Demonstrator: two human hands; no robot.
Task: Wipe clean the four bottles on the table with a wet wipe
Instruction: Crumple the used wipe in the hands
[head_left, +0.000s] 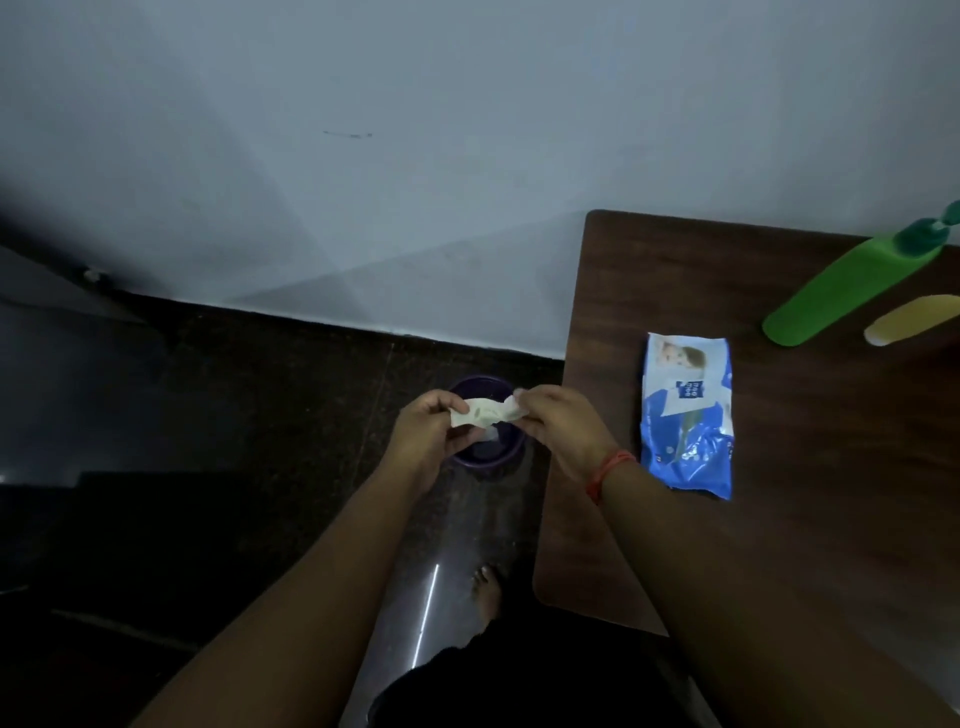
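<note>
A crumpled whitish wet wipe is stretched between my two hands, left of the table and above a purple bin. My left hand pinches its left end and my right hand pinches its right end. On the brown table a green bottle with a darker green cap stands at the far right. Just beside it a yellow bottle is cut off by the frame edge. No other bottles are in view.
A blue pack of wet wipes lies flat on the table near its left edge. The purple bin stands on the dark floor below my hands, close to the white wall. My bare foot is beside the table corner.
</note>
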